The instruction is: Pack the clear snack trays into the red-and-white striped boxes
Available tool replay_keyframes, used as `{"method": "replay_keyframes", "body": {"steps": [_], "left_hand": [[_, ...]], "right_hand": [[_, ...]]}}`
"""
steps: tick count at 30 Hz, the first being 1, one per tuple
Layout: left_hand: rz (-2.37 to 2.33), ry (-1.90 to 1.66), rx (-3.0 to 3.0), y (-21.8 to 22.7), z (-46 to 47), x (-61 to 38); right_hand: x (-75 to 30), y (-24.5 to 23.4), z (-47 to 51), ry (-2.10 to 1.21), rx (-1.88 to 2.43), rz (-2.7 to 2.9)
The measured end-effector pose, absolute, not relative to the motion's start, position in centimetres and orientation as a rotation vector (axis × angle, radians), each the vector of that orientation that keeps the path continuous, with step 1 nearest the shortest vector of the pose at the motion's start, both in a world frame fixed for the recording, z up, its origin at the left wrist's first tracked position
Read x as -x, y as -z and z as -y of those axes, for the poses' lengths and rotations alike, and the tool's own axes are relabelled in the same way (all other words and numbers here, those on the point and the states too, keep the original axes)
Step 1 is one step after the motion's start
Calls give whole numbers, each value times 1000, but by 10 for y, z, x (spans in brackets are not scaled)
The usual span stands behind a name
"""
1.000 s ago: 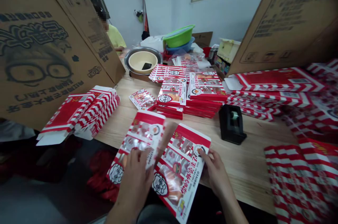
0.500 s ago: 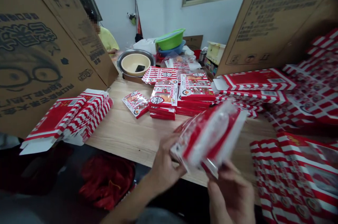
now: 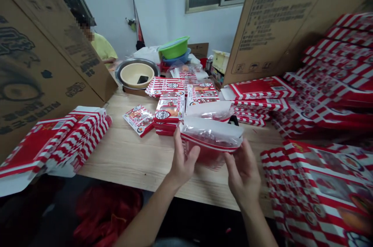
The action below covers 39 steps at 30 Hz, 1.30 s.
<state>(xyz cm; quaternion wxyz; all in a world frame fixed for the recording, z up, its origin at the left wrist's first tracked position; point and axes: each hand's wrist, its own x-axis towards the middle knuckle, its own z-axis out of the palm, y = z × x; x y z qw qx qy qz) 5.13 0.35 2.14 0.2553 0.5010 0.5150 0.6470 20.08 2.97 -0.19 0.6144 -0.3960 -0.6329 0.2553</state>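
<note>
Pale wooden counter point(image 3: 128, 153): above it, a red-and-white box point(image 3: 211, 141) is held between left hand point(image 3: 181, 164) and right hand point(image 3: 244, 171), both half-curled at its ends; presumably light, easily creased, it is best gripped by its edges.

1. Near box point(image 3: 211, 130): red/wht card, wht flap + clear film at top end, approx upright; held at both sides, ctr of view. Lower part blurry.
2. Far box point(image 3: 208, 109): wht flap + film too, just behind near one; rest mostly hidden.
</note>
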Motion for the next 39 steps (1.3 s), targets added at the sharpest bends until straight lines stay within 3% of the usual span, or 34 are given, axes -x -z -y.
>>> {"method": "replay_keyframes", "body": {"steps": [3, 6, 13, 22, 33, 39], "left_hand": [[-1536, -1934, -1123, -39, -1, -61], [-1628, -1878, -1039, -57, -2, -59], [-1514, -1719, -1165, -77, -1, -55], [-816, -1305, -1205, -68, -1, -15], [-850, -1415, -1436, -66, -10, -16], [-954, -1393, -1493, -70, -7, -15]], "right_hand": [[-207, -4, -27, -428, 849, 1546], [-214, -16, -25, -404, 800, 1659], [-205, -46, -27, -836, 832, 1342], [-224, -47, -45, -1234, 596, 1274], [-218, -71, -41, -823, 898, 1631], [-220, -73, -42, -825, 800, 1633]]}}
